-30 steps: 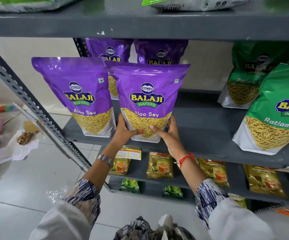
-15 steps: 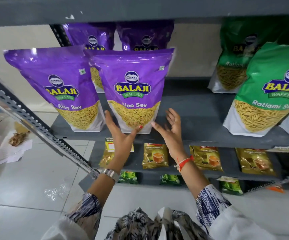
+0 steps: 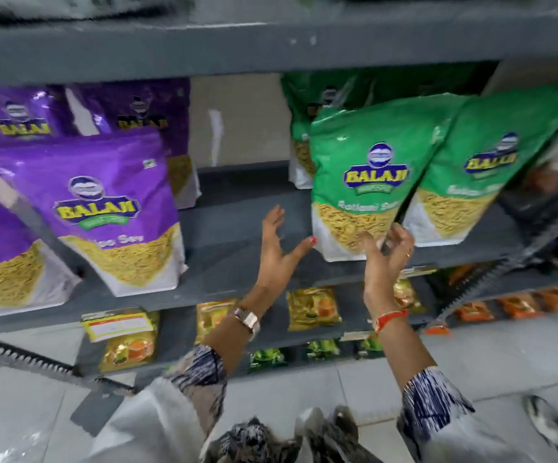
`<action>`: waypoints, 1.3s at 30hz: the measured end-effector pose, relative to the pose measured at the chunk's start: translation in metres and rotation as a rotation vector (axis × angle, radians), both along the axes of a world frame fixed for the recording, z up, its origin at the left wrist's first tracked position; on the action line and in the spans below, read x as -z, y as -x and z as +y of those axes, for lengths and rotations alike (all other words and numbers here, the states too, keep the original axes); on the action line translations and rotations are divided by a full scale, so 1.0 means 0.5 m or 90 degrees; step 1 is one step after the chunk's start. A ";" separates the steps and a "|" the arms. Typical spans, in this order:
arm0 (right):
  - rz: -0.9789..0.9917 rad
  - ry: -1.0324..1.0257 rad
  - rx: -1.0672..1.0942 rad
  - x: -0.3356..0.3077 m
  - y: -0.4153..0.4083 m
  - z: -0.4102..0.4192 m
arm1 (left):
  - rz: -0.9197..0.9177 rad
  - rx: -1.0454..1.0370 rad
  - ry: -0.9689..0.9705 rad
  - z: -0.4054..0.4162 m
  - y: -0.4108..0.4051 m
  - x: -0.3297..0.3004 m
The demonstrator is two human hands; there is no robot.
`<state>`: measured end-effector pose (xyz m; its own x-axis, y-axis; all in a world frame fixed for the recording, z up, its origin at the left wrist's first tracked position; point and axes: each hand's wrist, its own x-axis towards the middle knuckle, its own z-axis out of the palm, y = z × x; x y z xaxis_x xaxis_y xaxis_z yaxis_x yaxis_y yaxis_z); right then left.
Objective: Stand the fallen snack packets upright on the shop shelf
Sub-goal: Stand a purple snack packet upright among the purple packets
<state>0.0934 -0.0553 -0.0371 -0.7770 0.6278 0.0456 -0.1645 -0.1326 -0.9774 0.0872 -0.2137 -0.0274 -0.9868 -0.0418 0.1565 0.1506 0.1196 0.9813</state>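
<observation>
A green Balaji Ratlami Sev packet point(image 3: 367, 175) stands upright on the grey shelf point(image 3: 237, 228), leaning slightly. My left hand point(image 3: 276, 248) is spread open just left of its bottom corner, thumb nearly touching it. My right hand point(image 3: 386, 259) hovers in front of the packet's lower right corner, fingers apart and holding nothing. A second green packet point(image 3: 478, 168) leans behind and to the right. Two purple Aloo Sev packets point(image 3: 100, 208) stand upright at the left, with more purple packets point(image 3: 144, 108) behind them. The frame is blurred by motion.
A bare stretch of shelf lies between the purple and green packets. Small yellow tea packets point(image 3: 312, 307) and green packets point(image 3: 267, 359) fill the lower shelves. Orange packets point(image 3: 518, 305) sit at lower right. A slotted metal upright point(image 3: 30, 362) crosses lower left. An upper shelf point(image 3: 271, 45) hangs overhead.
My hands let go of the purple packet, which now stands on its own. Both hands and my view moved right to the front green packet.
</observation>
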 end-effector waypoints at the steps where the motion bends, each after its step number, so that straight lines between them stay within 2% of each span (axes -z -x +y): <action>1: -0.009 -0.012 -0.044 -0.004 0.015 0.026 | -0.028 0.028 -0.016 0.019 0.023 -0.007; 5: -0.080 -0.081 -0.249 -0.030 0.064 0.119 | -0.104 0.087 -0.088 0.092 0.088 -0.031; 11: -0.117 -0.117 -0.387 -0.029 0.082 0.175 | -0.118 0.088 -0.095 0.132 0.096 -0.023; 25: -0.069 -0.071 -0.393 -0.008 0.074 0.174 | -0.088 0.043 -0.082 0.124 0.081 -0.013; 28: -0.036 -0.047 -0.359 0.001 0.050 0.193 | -0.052 -0.092 -0.088 0.140 0.052 -0.001; 31: -0.011 -0.017 -0.222 0.021 0.034 0.245 | 0.042 -0.306 -0.163 0.171 0.000 0.026; 32: -0.006 -0.005 -0.173 0.027 0.034 0.268 | 0.055 -0.320 -0.176 0.186 -0.017 0.035; 35: 0.005 0.020 -0.054 0.023 0.041 0.337 | 0.050 -0.133 -0.098 0.254 -0.054 0.058; 37: 0.026 0.009 -0.021 0.015 0.053 0.376 | 0.027 0.011 -0.023 0.308 -0.057 0.061; 39: 0.033 -0.013 -0.012 0.006 0.068 0.407 | 0.004 0.104 0.002 0.362 -0.046 0.058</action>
<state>0.0594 0.1482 -0.0402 -0.7854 0.6110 0.0992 -0.2129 -0.1161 -0.9702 0.1101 -0.0325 -0.0566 -0.9794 0.1192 0.1633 0.1751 0.0961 0.9799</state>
